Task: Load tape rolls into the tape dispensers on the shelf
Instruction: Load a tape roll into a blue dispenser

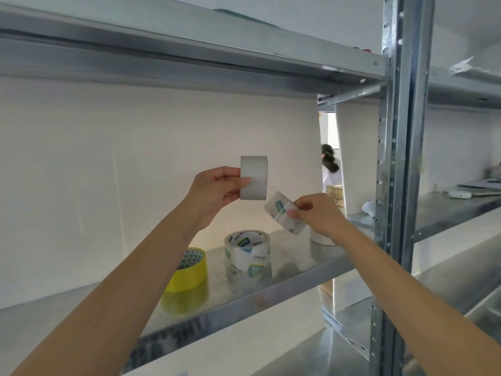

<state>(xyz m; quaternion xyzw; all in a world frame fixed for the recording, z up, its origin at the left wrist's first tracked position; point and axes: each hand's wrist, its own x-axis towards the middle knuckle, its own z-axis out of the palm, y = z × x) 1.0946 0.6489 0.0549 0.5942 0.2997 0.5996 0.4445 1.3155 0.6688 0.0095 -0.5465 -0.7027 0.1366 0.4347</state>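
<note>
Above the metal shelf (271,294), left hand (214,194) pinches a white roll (254,177), right hand (317,213) a clear roll (282,210).

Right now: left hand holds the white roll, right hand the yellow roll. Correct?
No. In the head view the right hand holds a clear labelled roll; the yellow roll sits on the shelf. The left hand does hold the white roll.

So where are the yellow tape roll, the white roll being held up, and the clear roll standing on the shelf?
yellow tape roll (189,278), head view, on its yellow outer side.
white roll (256,168), head view, on its plain outer face.
clear roll (248,257), head view, on its printed side wall.
</note>
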